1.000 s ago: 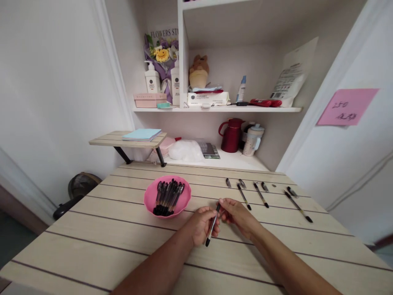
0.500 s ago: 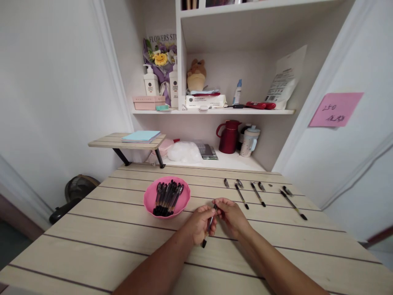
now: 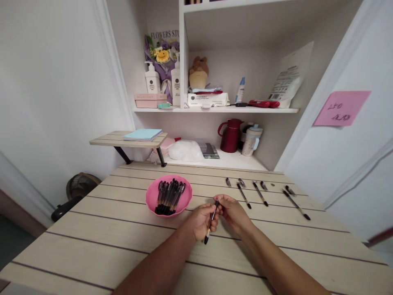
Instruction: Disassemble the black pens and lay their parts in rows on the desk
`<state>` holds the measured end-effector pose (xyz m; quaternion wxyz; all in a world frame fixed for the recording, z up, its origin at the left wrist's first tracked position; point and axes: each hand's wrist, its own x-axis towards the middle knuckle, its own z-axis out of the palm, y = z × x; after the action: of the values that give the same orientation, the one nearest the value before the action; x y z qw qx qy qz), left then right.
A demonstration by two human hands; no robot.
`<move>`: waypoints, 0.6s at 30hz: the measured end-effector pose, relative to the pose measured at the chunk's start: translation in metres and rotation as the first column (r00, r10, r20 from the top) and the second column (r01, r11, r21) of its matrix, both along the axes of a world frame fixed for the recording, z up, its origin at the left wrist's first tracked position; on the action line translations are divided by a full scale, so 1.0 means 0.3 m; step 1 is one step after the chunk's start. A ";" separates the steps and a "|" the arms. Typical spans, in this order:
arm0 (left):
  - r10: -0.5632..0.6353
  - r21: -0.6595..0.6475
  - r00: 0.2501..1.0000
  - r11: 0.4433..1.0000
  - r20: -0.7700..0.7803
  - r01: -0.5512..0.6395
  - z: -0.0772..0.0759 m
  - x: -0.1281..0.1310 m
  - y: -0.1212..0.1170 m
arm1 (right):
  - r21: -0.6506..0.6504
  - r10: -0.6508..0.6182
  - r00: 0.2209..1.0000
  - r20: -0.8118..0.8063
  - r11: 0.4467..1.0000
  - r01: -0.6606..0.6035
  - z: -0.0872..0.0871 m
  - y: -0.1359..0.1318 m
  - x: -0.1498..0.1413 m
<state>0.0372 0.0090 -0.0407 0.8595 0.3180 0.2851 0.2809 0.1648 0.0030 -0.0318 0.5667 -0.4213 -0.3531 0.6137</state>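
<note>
My left hand (image 3: 202, 221) grips the barrel of a black pen (image 3: 211, 223) that points toward me and down. My right hand (image 3: 231, 212) pinches the pen's upper end, where its cap sits. Both hands hover just above the wooden slat table (image 3: 107, 237), near its middle. Left of them stands a pink bowl (image 3: 150, 196) holding several black pens (image 3: 168, 196). To the right, three uncapped pens (image 3: 244, 196) lie in a row on the table, each with a loose cap (image 3: 228, 182) beside it.
A small raised shelf with a blue notebook (image 3: 142, 134) stands at the table's back left. Behind are wall shelves with bottles, a red jug (image 3: 231, 135), a white jug and a soft toy. A pink note (image 3: 340, 108) hangs on the right wall.
Both hands stay on the pen at the same spot. The pen's upper end sits deeper between my right fingers than a second ago. The view shifted slightly.
</note>
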 end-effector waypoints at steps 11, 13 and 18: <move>-0.037 0.010 0.997 0.999 0.069 0.037 -0.001 -0.001 0.004 | -0.013 0.002 1.000 -0.015 1.000 -0.002 0.010 -0.012 -0.013; -0.034 0.038 0.998 0.999 0.059 0.032 -0.002 0.001 0.000 | -0.024 0.004 0.999 -0.040 1.000 -0.005 0.013 -0.015 -0.012; 0.017 0.072 1.000 0.997 0.015 -0.018 0.002 0.009 -0.014 | -0.015 0.028 0.999 0.016 1.000 -0.027 0.011 -0.023 -0.015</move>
<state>0.0398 0.0049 -0.0400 0.8469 0.3443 0.2716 0.3009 0.1604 -0.0039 -0.0285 0.5523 -0.4254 -0.3588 0.6207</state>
